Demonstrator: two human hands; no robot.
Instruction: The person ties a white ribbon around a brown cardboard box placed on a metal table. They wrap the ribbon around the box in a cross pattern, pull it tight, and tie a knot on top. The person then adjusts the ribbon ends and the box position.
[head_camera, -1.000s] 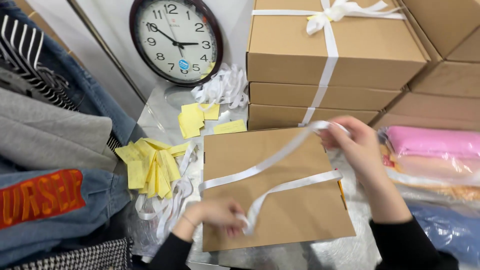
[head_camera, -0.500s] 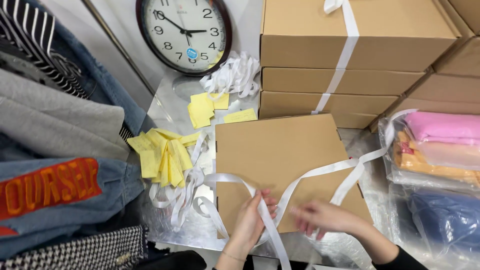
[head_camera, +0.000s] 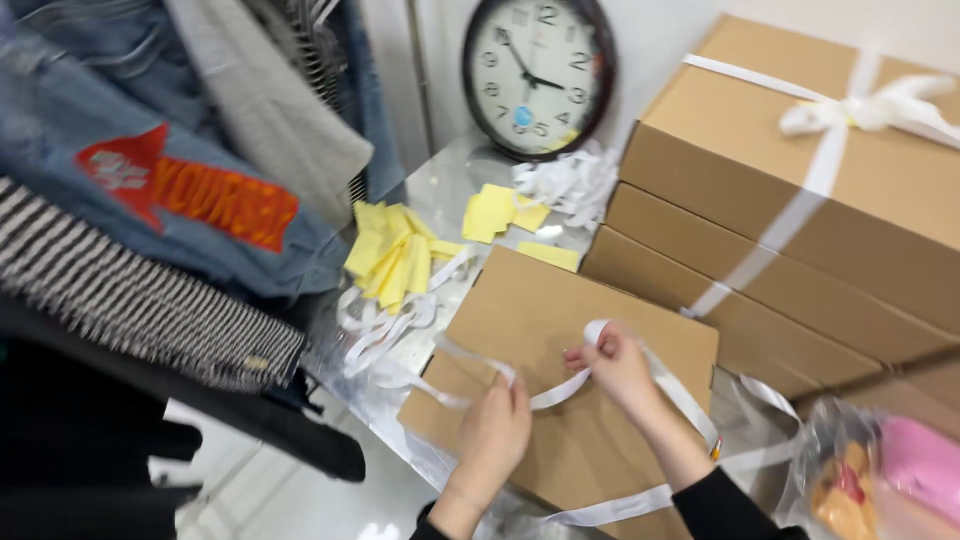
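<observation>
Since half a second ago both hands have come up from the near edge onto the top of the flat brown cardboard box (head_camera: 560, 380), and the view has swung so the box now sits skewed. That box lies flat on the shiny counter (head_camera: 440, 190), just in front of the stack of tied brown cardboard boxes (head_camera: 800, 200); its long axis runs from near left to far right, one corner pointing toward the round dark-framed wall clock (head_camera: 537, 75).

Across its top runs the white satin ribbon (head_camera: 690, 400), slack, trailing off the right edge and looping back under the wrist. To do this well, I judge the ribbon should be kept flat and untwisted, centred on the lid, with even tension from both sides before it is crossed.

Her or his right hand (head_camera: 618, 365) pinches a small loop of ribbon between thumb and fingers; the left hand (head_camera: 493, 432) is closed over the ribbon, pressing it to the lid.

Yellow paper slips (head_camera: 395, 262) lie near the far left.
</observation>
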